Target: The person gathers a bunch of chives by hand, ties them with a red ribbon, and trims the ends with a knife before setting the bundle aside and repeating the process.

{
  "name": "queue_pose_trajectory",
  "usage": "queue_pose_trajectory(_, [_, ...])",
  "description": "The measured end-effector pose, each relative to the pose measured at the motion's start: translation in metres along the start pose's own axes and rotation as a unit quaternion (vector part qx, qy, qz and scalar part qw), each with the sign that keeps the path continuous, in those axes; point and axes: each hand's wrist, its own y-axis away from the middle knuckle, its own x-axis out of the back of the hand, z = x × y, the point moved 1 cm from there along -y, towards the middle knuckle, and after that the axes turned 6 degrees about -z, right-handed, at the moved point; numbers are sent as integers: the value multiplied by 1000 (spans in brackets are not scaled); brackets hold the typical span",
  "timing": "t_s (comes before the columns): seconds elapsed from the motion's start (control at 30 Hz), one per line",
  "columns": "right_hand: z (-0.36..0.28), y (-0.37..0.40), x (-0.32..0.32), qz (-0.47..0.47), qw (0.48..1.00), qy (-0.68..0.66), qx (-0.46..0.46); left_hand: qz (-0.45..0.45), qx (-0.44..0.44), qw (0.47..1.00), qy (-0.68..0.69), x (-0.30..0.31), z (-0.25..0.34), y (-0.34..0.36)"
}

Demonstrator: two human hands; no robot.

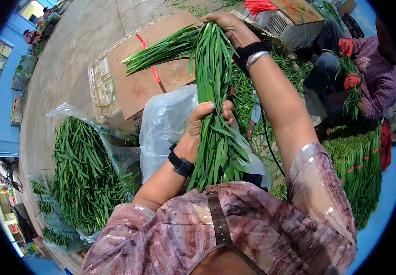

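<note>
A long bunch of garlic chives [214,68] hangs upright before my chest. My left hand [205,117] is wrapped round its middle, thumb across the front. At the bunch's far end, my right hand [228,26] is closed over the top, with its fingertips partly hidden. A smaller chive bundle [166,48] lies on the brown cardboard [129,87], its far end close to my right hand. Two red ties [156,73] show on the cardboard beside that bundle. Under my left forearm a clear plastic sheet [161,123] covers my lap.
Loose chives fill a plastic bag [85,174] at my left. A knife [251,128] lies among leaves right of the bunch. At the right, a person in red gloves [351,82] holds chives, near stacked tied bundles [354,169]. A grey crate [276,23] stands at the back.
</note>
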Motion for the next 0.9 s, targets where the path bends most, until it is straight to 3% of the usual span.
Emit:
queue_pose_trajectory(0.07, [6, -6, 15, 6, 1000, -23, 19, 29, 14, 999, 23, 1, 0, 1])
queue_pose_trajectory(0.17, [7, 4, 22, -15, 995, -99, 25, 62, -2, 996, -63, -5, 1, -2])
queue_pose_trajectory(0.2, [5, 11, 22, -10, 994, -108, 19, 128, 10, 986, -102, -8, 2, -1])
queue_pose_trajectory(0.27, [3, 25, 31, -40, 994, -99, 7, 125, 30, 982, -136, -13, 4, -2])
queue_pose_trajectory(0.37, [13, 40, 60, 32, 981, -54, 186, 113, 47, 972, -198, -22, 4, -9])
queue_pose_trajectory(0.4, [-2, 72, 45, 21, 992, -94, 86, 113, 51, 966, -226, -18, 6, -10])
queue_pose_trajectory(0.47, [8, 94, 95, 18, 992, -119, 33, 119, 68, 954, -267, -9, 11, -11])
queue_pose_trajectory(0.53, [10, 138, 97, 270, 961, 53, -9, 129, 97, 941, -299, 0, 19, -12])
queue_pose_trajectory(0.57, [20, 150, 121, 357, 916, 171, -60, 138, 94, 932, -323, -1, 21, -13])
queue_pose_trajectory(0.6, [32, 164, 149, 374, 882, 273, -90, 147, 91, 922, -347, -4, 22, -14])
queue_pose_trajectory(0.67, [57, 197, 182, 316, 841, 425, -113, 159, 79, 902, -393, -7, 25, -20])
queue_pose_trajectory(0.7, [64, 217, 172, 255, 869, 411, -103, 164, 70, 893, -413, -8, 25, -23])
queue_pose_trajectory(0.73, [55, 239, 121, 182, 940, 259, -126, 169, 61, 884, -432, -9, 26, -26])
queue_pose_trajectory(0.77, [58, 253, 87, 96, 971, 194, -100, 164, 68, 874, -453, -13, 27, -31])
queue_pose_trajectory(0.8, [57, 261, 56, -7, 987, 137, -89, 158, 76, 863, -474, -18, 27, -38])
queue_pose_trajectory(0.83, [67, 265, 28, -47, 996, 0, -76, 150, 84, 852, -494, -20, 25, -44])
queue_pose_trajectory(0.87, [81, 259, 9, -29, 993, -68, -90, 140, 91, 840, -516, -20, 23, -50])
queue_pose_trajectory(0.9, [94, 249, 3, -67, 992, -106, -4, 129, 97, 827, -538, -20, 20, -55])
